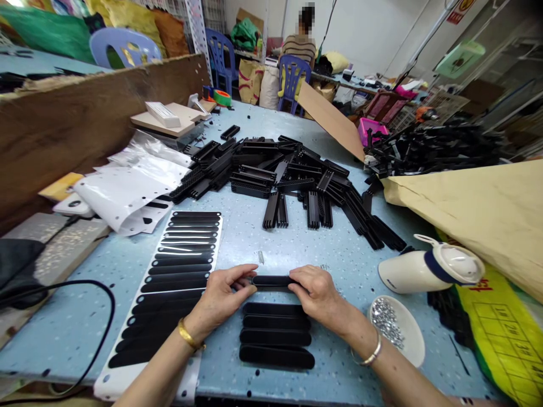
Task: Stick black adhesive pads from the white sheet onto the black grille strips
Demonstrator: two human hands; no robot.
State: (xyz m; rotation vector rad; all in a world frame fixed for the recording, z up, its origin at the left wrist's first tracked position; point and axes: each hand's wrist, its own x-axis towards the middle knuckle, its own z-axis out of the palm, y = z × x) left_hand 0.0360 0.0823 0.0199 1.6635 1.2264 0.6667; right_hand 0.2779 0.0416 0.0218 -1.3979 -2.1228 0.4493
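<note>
Between my two hands lies a slim black strip-shaped piece (274, 281), its long side running left to right. My left hand (231, 287) pinches its left end with thumb and fingers, while my right hand (311, 288) grips the right end. Just below, several similar black pieces (275, 338) with rounded ends are laid in a column on the table. Left of my left hand is a white backing sheet (142, 357) bearing rows of black rounded strips (182, 264), partly covered by my left forearm.
A heap of black ribbed parts (254, 161) spreads across the middle of the blue table (237, 240). At right are a white dish (418, 345) of small metal pieces and a cream bottle (407, 271) lying down. White sheets (127, 189) lie left. A person (299, 48) sits far back.
</note>
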